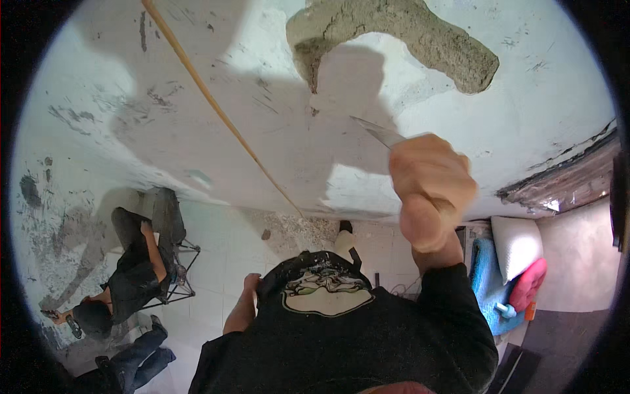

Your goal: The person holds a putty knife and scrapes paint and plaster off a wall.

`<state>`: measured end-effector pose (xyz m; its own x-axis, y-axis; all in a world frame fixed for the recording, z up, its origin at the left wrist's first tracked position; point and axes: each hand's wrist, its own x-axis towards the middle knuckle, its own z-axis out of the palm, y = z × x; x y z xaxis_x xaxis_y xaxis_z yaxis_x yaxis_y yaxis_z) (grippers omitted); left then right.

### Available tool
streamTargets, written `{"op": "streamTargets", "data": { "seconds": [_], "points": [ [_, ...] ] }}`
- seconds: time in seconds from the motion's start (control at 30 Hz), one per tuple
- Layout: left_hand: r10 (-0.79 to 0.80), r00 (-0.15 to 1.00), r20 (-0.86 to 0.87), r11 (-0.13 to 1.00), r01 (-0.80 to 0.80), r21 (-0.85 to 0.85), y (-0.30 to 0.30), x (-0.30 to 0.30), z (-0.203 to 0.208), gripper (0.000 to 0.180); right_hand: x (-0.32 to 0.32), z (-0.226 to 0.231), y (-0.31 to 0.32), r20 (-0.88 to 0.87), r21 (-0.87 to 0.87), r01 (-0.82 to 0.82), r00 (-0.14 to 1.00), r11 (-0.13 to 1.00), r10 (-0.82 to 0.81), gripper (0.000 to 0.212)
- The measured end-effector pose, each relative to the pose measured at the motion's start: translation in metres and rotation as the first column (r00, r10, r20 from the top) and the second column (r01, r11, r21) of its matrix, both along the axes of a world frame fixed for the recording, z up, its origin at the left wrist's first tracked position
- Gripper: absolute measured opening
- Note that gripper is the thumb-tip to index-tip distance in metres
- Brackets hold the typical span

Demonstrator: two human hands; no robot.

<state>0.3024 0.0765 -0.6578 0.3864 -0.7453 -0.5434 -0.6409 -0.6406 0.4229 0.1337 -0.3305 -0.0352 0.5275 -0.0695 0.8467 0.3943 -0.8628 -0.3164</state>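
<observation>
My right hand (433,187), slightly blurred by motion, is raised before the white wall (249,52). It is closed around what looks like a putty knife (379,134), whose thin metal blade points up and left. The handle is hidden in my fist. Above the blade, the wall has a curved patch of rough, bare grey-brown cement (394,23), with pale smooth filler inside its curve. My left hand (251,282) is low, beside the front of my black shirt (407,335). Its fingers are mostly hidden.
A thin wooden pole (216,108) slants across the wall to the floor. Crumbled debris (295,233) lies at the wall's foot. At left, a person (141,262) sits on a folding stool; another person's legs (141,361) show below. A white pillow (515,246) and blue towel (485,282) lie right.
</observation>
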Motion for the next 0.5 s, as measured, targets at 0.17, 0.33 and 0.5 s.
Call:
{"op": "streamTargets", "data": {
  "seconds": [0.17,0.33,0.5],
  "points": [
    [0.039,0.998,-0.046,0.996,-0.035,0.077,0.029,-0.013,-0.035,0.031,0.019,-0.026,-0.007,-0.135,0.092,0.215,0.97,0.972,-0.202,0.033],
    [0.507,0.786,-0.354,0.855,-0.511,0.088,0.007,-0.012,-0.046,0.033,0.001,-0.011,0.012,0.057,0.128,0.05,0.997,0.991,-0.057,0.034],
    [0.602,0.612,-0.513,0.746,-0.66,0.088,0.023,-0.024,-0.042,0.03,0.007,-0.01,0.004,0.083,-0.011,-0.027,0.996,1.0,0.028,0.034]
  ]
}}
